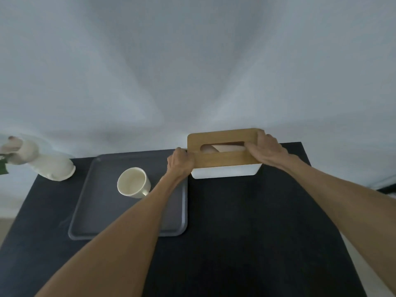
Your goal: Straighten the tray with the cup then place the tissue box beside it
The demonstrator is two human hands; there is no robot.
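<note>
A dark grey tray [90, 211] lies on the black table, its edges roughly parallel to the table's. A cream cup [133, 182] stands on the tray's far half, handle toward the right. The tissue box [222, 161], white with a wooden lid and a slot showing tissue, is at the table's far edge just right of the tray. My left hand [180, 162] grips the box's left end. My right hand [265, 148] grips its right end, fingers over the lid. Whether the box rests on the table or is slightly lifted I cannot tell.
A white ceramic vase [42, 161] lies or leans at the table's far left corner, with a green leaf at the frame's edge. A pale wall stands right behind the black table [246, 221]. The table's right edge runs down past my right forearm.
</note>
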